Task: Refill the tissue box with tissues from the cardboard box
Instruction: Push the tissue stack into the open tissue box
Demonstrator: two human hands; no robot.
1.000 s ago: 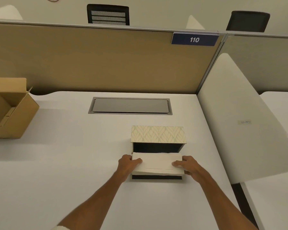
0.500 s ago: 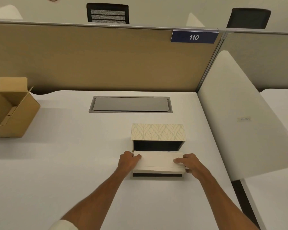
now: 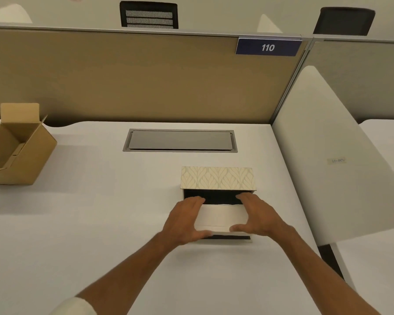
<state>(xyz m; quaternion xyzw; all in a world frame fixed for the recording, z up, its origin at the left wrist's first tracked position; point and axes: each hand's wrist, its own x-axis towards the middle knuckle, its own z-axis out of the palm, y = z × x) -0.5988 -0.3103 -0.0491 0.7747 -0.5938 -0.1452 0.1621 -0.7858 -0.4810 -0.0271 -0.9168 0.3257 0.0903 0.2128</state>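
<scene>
The tissue box (image 3: 217, 178) has a cream leaf pattern and lies on the white desk with its dark inside open toward me. A white stack of tissues (image 3: 222, 218) sits in its lower part. My left hand (image 3: 184, 221) clasps the stack's left end, fingers over the top and thumb along the front edge. My right hand (image 3: 256, 215) clasps the right end the same way. The brown cardboard box (image 3: 21, 153) stands open at the far left of the desk, and no tissues show inside it.
A grey cable hatch (image 3: 180, 140) is set flush in the desk behind the tissue box. A tan partition (image 3: 134, 83) with a blue "110" sign closes the back. A white curved side panel (image 3: 323, 155) rises at the right edge.
Both hands moved from the stack's front corners to wrap over its ends, fingers now reaching the back edge. The tissue stack sits lower in the box.
</scene>
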